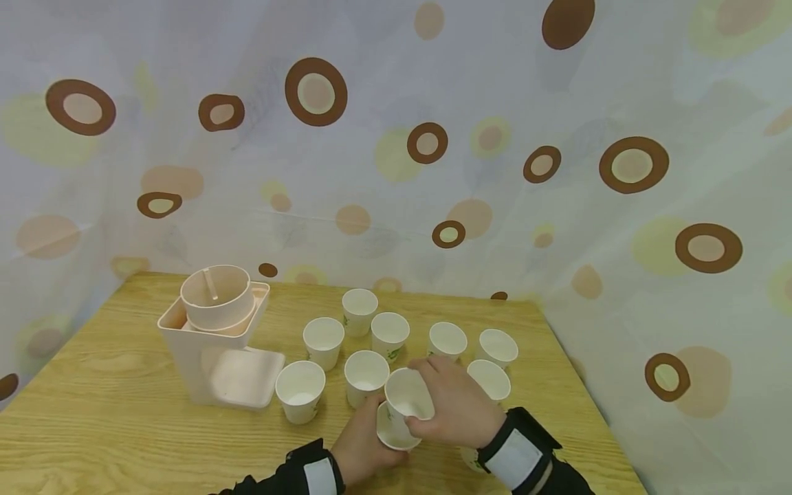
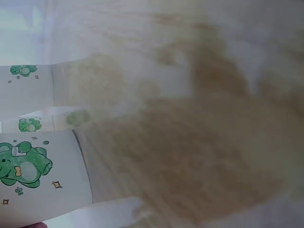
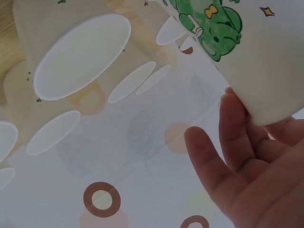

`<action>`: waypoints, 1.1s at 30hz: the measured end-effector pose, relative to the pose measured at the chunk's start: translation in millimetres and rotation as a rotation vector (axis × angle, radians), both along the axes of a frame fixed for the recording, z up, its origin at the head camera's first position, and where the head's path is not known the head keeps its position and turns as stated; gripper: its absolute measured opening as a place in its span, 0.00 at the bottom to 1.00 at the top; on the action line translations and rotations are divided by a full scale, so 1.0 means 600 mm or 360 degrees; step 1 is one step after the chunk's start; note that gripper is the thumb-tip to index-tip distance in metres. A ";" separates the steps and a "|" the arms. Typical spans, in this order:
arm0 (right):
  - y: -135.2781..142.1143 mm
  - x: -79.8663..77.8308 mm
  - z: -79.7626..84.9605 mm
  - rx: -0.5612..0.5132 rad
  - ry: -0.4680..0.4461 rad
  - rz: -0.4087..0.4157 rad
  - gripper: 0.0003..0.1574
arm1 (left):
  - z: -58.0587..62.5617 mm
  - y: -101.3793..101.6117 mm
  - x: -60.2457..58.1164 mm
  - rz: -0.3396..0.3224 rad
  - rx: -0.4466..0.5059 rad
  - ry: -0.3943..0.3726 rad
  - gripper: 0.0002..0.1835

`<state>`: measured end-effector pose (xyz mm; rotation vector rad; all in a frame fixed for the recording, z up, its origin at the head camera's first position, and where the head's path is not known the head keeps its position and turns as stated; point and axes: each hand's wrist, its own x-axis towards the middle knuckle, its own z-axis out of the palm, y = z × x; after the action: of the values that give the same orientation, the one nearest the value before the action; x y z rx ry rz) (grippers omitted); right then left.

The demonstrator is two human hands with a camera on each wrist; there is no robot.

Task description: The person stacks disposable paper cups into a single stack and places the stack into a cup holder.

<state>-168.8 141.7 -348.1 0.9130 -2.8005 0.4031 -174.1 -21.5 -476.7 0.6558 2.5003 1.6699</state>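
Note:
In the head view, my right hand [image 1: 460, 402] grips a white paper cup [image 1: 408, 392] by its rim, tilted slightly. Directly below it, my left hand [image 1: 361, 440] holds a second paper cup [image 1: 391, 436] round its side. The upper cup overlaps the mouth of the lower one; whether it sits inside cannot be made out. In the right wrist view, the right hand's fingers [image 3: 232, 123] are at the rim of a cup [image 3: 270, 61] with a green cartoon animal on it. A similar printed cup [image 2: 28, 175] shows in the left wrist view, with a fingertip at its lower edge.
Several upright paper cups stand around the hands, among them one at the left [image 1: 300, 392] and one at the back [image 1: 360, 309]. A beige box with a cylinder on top [image 1: 216, 330] stands on the wooden table [image 1: 93, 385]. Patterned cloth [image 1: 371, 172] hangs behind.

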 end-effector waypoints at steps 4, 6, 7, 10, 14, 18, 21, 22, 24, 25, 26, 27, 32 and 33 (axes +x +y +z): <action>-0.002 -0.004 -0.004 0.0008 0.0007 0.0020 0.35 | 0.000 -0.001 -0.003 -0.0012 0.0033 0.0000 0.49; -0.002 -0.006 -0.008 0.0019 0.0018 0.0038 0.35 | 0.000 -0.001 -0.003 -0.0019 0.0048 -0.0002 0.49; -0.002 -0.007 -0.010 0.0023 0.0022 0.0049 0.35 | 0.000 -0.001 -0.003 -0.0022 0.0049 0.0003 0.49; -0.002 -0.009 -0.016 0.0041 0.0014 0.0072 0.36 | 0.001 0.000 -0.003 -0.0032 0.0053 -0.0024 0.49; -0.002 -0.010 -0.025 0.0075 -0.0023 0.0077 0.36 | 0.003 0.001 -0.001 -0.0029 0.0054 -0.0053 0.49; -0.001 -0.013 -0.036 0.0108 -0.0020 0.0077 0.36 | 0.001 0.001 -0.001 -0.0030 0.0064 -0.0039 0.49; -0.001 -0.014 -0.043 0.0119 -0.0009 0.0078 0.36 | -0.001 0.002 -0.002 -0.0024 0.0059 -0.0021 0.49; -0.001 -0.014 -0.045 0.0123 -0.0011 0.0076 0.37 | -0.001 0.002 -0.002 -0.0021 0.0055 -0.0016 0.49; -0.001 -0.014 -0.047 0.0131 -0.0022 0.0074 0.37 | -0.002 0.002 -0.002 -0.0017 0.0050 -0.0006 0.48; -0.001 -0.014 -0.047 0.0135 -0.0030 0.0074 0.37 | -0.002 0.002 -0.001 -0.0014 0.0047 0.0003 0.48; -0.002 -0.013 -0.047 0.0137 -0.0042 0.0077 0.37 | -0.001 0.001 -0.001 -0.0013 0.0047 0.0011 0.48; -0.002 -0.013 -0.046 0.0140 -0.0053 0.0078 0.37 | -0.001 0.001 -0.001 -0.0010 0.0045 0.0020 0.47; -0.005 -0.010 -0.045 0.0149 -0.0099 0.0095 0.37 | 0.003 0.000 0.001 -0.0003 0.0049 0.0034 0.46; -0.006 -0.010 -0.045 0.0152 -0.0110 0.0096 0.37 | 0.003 -0.001 0.001 -0.0001 0.0043 0.0033 0.45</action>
<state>-174.7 138.2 -375.3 1.0245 -2.8826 0.3170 -173.5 -21.9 -474.8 0.6795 2.4954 1.7084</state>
